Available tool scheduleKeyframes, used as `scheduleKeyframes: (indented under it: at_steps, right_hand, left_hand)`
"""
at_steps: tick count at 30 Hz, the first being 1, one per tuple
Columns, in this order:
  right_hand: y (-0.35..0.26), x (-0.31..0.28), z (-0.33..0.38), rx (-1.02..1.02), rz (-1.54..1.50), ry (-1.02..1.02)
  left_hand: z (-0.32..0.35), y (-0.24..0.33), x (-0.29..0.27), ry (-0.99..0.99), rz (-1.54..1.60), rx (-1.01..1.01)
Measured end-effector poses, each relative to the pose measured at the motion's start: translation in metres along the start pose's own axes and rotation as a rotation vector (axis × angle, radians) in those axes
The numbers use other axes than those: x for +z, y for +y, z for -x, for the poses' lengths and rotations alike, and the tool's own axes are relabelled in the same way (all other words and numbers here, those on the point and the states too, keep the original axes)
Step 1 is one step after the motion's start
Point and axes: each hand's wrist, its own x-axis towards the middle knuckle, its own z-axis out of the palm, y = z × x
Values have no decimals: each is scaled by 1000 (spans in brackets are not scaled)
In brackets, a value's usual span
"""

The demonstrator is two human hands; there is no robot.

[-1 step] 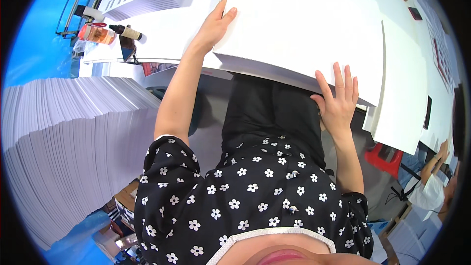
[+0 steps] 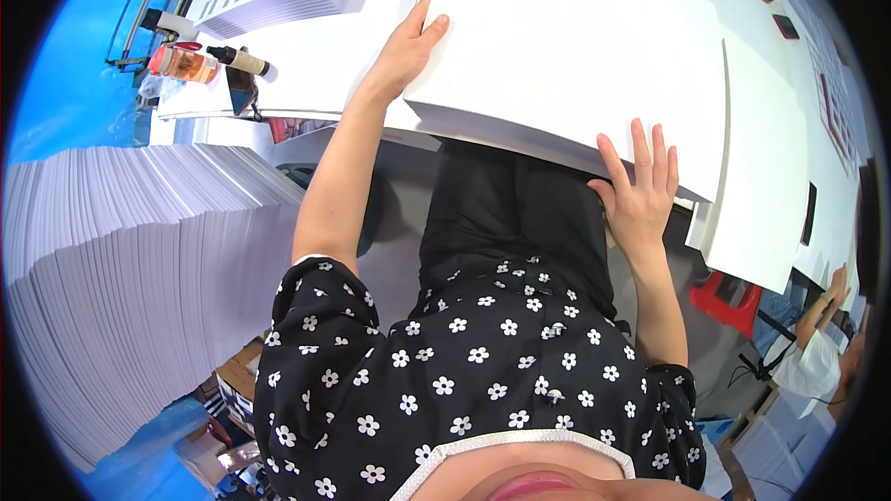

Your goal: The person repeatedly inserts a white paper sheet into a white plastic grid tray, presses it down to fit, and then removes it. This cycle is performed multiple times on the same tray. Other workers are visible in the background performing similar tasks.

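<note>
Your left hand (image 2: 406, 48) lies flat with the fingers together and the thumb out, pressed against the left edge of the thick white stack of sheets (image 2: 575, 46) that sits on the worktop (image 2: 325, 74) in front of you. Your right hand (image 2: 639, 193) is spread wide, palm up against the stack's near edge, where that edge overhangs your lap. Neither hand pinches or lifts anything; both only bear on the stack's sides. As far as it shows, the stack looks roughly squared up, its near face fairly even, though the right side steps out over a second white pile (image 2: 756, 176), so some straightening seems left on that side. Left of the stack, well apart from it, lie a pinkish bottle (image 2: 186, 63) and a small dark bottle (image 2: 239, 59), and below them a tall heap of white sheets (image 2: 139, 288) fills the space beside your left arm. Against the earlier picture nothing has visibly shifted: both hands keep the same places on the stack, and the stack lies as it did.
</note>
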Motion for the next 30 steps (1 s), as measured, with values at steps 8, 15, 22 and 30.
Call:
scheduleKeyframes:
  at_steps: [8,15,22,30]
  right_hand:
    - [-1,-1,-1,4,-4,-6]
    - [-2,-6,-1,27,-5,-37]
    - [4,-12,0,50,-81,-56]
    - [30,-20,32,261,-24,64]
  left_hand:
    - [0,-4,-2,-18,-23,-7]
    - [-4,-19,-2,28,-104,44]
    - [-5,-16,-4,15,-244,-6]
    - [-6,-12,-3,-31,-385,16]
